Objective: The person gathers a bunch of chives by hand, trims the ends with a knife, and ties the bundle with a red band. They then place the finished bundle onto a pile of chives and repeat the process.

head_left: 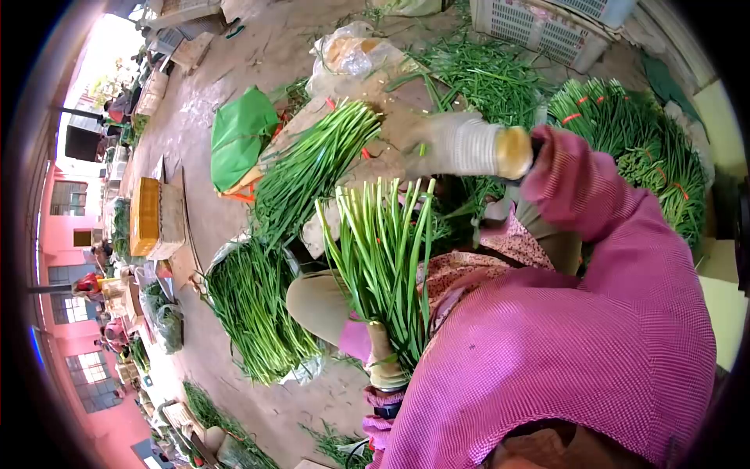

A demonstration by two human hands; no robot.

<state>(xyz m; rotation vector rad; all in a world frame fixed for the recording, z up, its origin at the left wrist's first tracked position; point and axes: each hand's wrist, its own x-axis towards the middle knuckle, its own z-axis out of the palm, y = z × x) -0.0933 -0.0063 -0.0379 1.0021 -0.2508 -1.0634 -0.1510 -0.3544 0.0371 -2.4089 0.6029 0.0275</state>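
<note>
My left hand (384, 356), in a tan glove, is wrapped round the lower part of a bunch of long green stalks (379, 250), whose pale ends point up and away from me. My right hand (449, 144), in a whitish knitted glove, is stretched out to the left over the low work surface (402, 113); motion blur smears its fingers. Left of it, a pile of green stalks (320, 168) lies on the surface, with red bands (366, 153) near its pale ends.
Another heap of stalks (254, 313) lies in a bag at left. Banded bundles (601, 117) are stacked at right, near a white crate (539, 35). A green cloth-covered stool (241, 137) and a box (160, 219) stand farther left. Other people are in the background.
</note>
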